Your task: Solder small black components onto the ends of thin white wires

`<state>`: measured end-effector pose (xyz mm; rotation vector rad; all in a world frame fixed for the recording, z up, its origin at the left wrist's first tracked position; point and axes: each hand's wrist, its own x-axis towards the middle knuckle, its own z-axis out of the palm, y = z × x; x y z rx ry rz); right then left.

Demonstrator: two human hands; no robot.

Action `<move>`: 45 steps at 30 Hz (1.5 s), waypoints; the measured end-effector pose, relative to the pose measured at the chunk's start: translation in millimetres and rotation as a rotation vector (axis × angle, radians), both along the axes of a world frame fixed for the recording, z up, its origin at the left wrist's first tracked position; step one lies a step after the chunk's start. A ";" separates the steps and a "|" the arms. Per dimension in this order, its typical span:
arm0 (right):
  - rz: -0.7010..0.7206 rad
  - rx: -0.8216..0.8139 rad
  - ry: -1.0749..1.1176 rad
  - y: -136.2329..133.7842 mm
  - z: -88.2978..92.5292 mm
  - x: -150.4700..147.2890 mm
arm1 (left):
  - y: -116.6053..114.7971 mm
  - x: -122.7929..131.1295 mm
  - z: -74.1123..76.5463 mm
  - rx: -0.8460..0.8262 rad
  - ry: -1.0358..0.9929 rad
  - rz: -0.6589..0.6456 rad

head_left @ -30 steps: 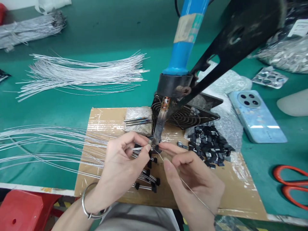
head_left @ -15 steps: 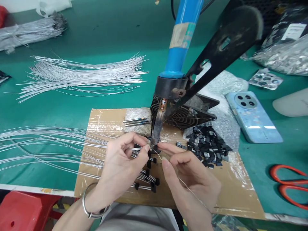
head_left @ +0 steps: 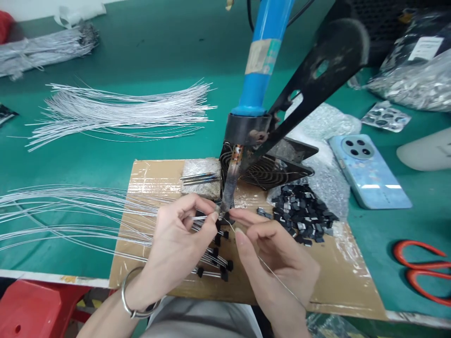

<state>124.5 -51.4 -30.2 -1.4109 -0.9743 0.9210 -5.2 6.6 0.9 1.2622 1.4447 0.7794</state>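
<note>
At the tip of a blue-handled soldering iron (head_left: 252,87), my left hand (head_left: 181,246) pinches thin white wires (head_left: 198,218) between thumb and forefinger. My fingertips partly hide the wire ends and whatever they meet there. My right hand (head_left: 278,263) is closed on a thin solder wire (head_left: 277,277), whose front end reaches the iron's tip and whose tail runs back across the palm. Below the iron's tip, several white wires with black connectors (head_left: 223,272) lie on the cardboard sheet (head_left: 338,281). The iron points down in a black metal holder (head_left: 310,89).
Right of the iron lies a pile of black connectors (head_left: 305,213), beside a black fan (head_left: 271,169). Farther right are a blue phone (head_left: 373,183) and red-handled scissors (head_left: 416,270). A bundle of white wires (head_left: 120,108) lies at the back left. A red stool (head_left: 38,307) stands front left.
The iron and its holder appear slightly farther left, with a small shift of the whole view. Both hands keep nearly the same pose and grip.
</note>
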 end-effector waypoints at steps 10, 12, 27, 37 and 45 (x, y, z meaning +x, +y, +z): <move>0.011 0.044 -0.048 -1.0 -4.3 1.9 | -1.1 0.2 2.8 0.012 0.023 0.004; 0.018 0.050 -0.062 -0.7 -4.9 2.2 | -1.2 0.2 2.8 0.007 0.028 0.009; 0.021 0.061 -0.049 -0.7 -5.4 2.0 | -0.4 0.5 2.8 0.015 0.026 0.016; 0.011 0.057 -0.031 -0.2 -5.7 1.0 | 0.1 1.1 4.2 0.000 0.045 0.016; -0.002 0.047 -0.036 -1.1 -4.1 0.2 | -1.7 0.0 2.8 -0.001 0.043 0.006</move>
